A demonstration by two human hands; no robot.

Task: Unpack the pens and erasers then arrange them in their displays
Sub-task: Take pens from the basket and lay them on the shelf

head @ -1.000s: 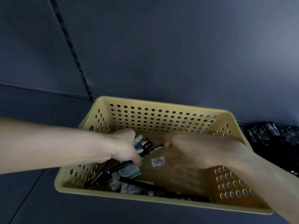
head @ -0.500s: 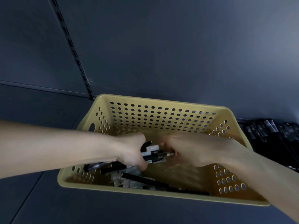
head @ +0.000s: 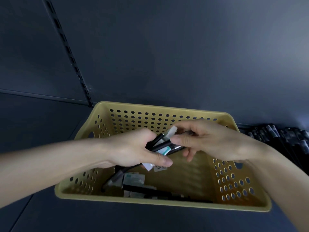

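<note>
Here left hand [head: 133, 151] and right hand [head: 209, 141] both clutch the pens [head: 161, 145] — bundle slanting lower-left to upper-right.

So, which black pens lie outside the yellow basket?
The black pens on the dark shelf, right of the yellow perforated plastic basket; others are inside or held.

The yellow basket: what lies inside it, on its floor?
In the basket: black pens, eraser packs, a price sticker. The left hand and right hand hold a bundle above, hiding the floor beneath.

Dark blue-grey back panel [head: 184, 47], slotted upright rail [head: 70, 52], matching shelf surface [head: 41, 215], dim light
</note>
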